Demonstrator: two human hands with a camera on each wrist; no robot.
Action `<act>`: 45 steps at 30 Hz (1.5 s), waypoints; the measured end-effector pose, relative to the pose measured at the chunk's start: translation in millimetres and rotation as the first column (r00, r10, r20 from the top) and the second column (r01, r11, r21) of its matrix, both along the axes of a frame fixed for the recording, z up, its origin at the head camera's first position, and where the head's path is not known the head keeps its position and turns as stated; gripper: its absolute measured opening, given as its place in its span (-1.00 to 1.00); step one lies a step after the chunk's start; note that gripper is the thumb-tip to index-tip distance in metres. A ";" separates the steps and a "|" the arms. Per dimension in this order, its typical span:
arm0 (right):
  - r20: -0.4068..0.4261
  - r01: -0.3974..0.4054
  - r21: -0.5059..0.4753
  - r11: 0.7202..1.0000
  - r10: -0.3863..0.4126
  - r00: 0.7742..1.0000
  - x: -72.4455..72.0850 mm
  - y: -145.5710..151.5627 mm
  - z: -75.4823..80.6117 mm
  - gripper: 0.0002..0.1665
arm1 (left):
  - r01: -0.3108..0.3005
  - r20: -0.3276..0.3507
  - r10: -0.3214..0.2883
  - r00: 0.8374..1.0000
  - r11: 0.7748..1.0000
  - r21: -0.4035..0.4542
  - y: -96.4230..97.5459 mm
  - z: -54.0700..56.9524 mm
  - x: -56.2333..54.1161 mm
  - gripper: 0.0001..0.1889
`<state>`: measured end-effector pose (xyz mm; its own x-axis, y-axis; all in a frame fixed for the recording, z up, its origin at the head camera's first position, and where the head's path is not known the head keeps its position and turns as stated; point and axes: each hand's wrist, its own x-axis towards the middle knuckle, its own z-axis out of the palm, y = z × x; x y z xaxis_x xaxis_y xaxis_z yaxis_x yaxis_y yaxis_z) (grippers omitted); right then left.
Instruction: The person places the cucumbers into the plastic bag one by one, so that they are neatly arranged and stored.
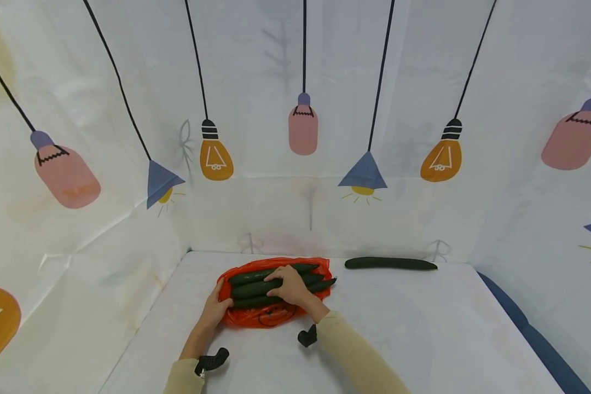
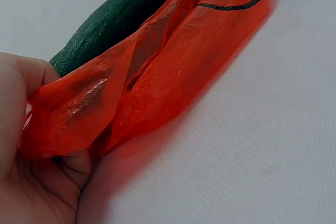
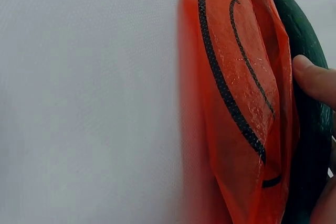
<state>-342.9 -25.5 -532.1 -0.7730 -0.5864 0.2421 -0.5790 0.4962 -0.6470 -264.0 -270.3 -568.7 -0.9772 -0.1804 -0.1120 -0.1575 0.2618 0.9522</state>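
Note:
A thin red plastic bag [image 1: 320, 265] lies on the table, with three dark green cucumbers side by side in its opening. My left hand [image 1: 214, 307] grips the bag at its left end; in the left wrist view, the bunched plastic of the bag [image 2: 147, 93] passes between thumb and fingers. From above, my right hand [image 1: 291, 287] spans the middle cucumber [image 1: 250, 289], with thumb and fingers around it. The right thumb [image 3: 314, 77] presses on the dark skin of a cucumber [image 3: 311, 129] in the right wrist view. Part of a black printed curve shows on the bag's side.
Another cucumber [image 1: 390, 264] lies by itself at the back of the white table [image 1: 423, 323], right of the bag. White sheets with printed lamps [image 1: 302, 129] hang behind and on both sides. Each wrist carries a black camera mount [image 1: 214, 360].

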 end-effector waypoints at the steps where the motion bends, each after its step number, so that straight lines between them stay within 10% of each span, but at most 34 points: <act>1: 0.001 0.003 0.000 1.000 -0.003 1.000 0.2 -0.3 -0.4 -0.61 | 0.001 -0.001 -0.001 1.000 1.000 0.001 -0.4 -0.8 0.1 -0.10; 22: -0.129 -0.015 0.052 0.999 0.021 0.991 3.0 -2.3 -12.3 -0.59 | -0.023 0.028 0.023 0.999 1.000 0.000 -2.1 -3.5 5.4 -0.10; 45: -0.092 -0.044 0.023 0.999 0.046 0.995 -1.2 3.4 -11.8 -0.61 | -0.005 0.016 0.006 1.000 1.000 -0.016 -0.2 -4.5 0.4 -0.10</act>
<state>-344.1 -22.2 -543.9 -0.7206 -0.6257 0.2987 -0.6580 0.4814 -0.5790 -263.6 -270.6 -573.2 -0.9743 -0.1876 -0.1249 -0.1744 0.2761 0.9452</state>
